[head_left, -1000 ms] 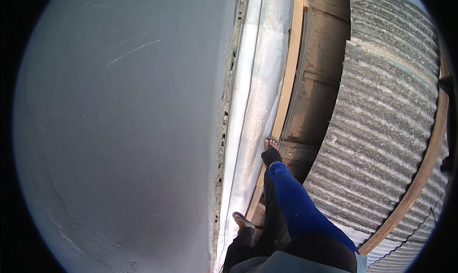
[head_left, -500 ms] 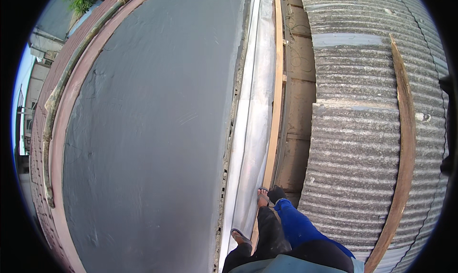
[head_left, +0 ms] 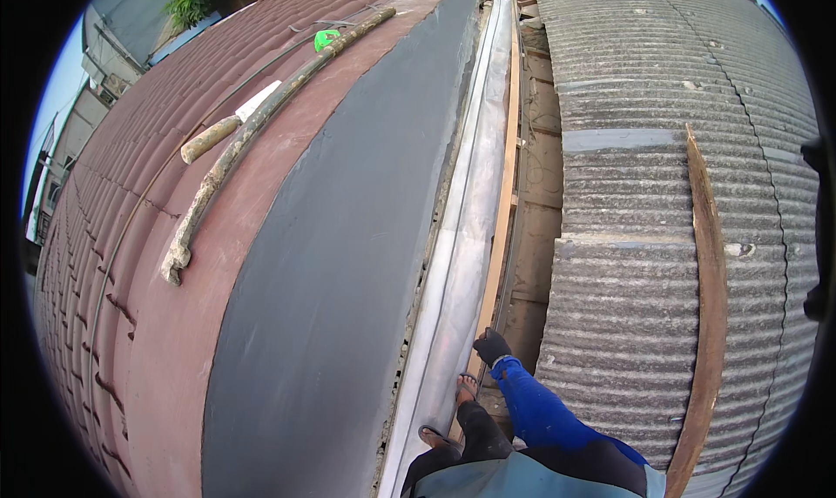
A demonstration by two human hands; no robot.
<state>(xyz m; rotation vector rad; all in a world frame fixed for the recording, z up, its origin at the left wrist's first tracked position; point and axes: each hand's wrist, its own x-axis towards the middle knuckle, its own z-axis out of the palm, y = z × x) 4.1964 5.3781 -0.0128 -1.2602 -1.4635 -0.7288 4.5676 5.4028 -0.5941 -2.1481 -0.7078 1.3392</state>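
Observation:
My right hand point(head_left: 493, 346), in a dark glove below a blue sleeve, is curled into a rounded shape beside the long wooden strip point(head_left: 503, 211). Its fingers look closed; what they hold, if anything, is hidden. My left hand is out of view. To the left of the strip runs a silvery sheet-metal channel point(head_left: 471, 215), on which both my feet stand in dark sandals.
A dark grey coated slab point(head_left: 322, 263) lies left of the channel. Beyond it, a long pole point(head_left: 228, 161), a roller point(head_left: 212, 137) and a green object point(head_left: 326, 39) rest by red roof tiles point(head_left: 78, 228). Right, past an open gap point(head_left: 533, 237), a plank point(head_left: 710, 280) lies on corrugated roofing point(head_left: 627, 324).
My view has tilted up and to the left, bringing the red roof, roller and green object into sight. My right hand now appears slightly farther along the strip, ahead of my feet.

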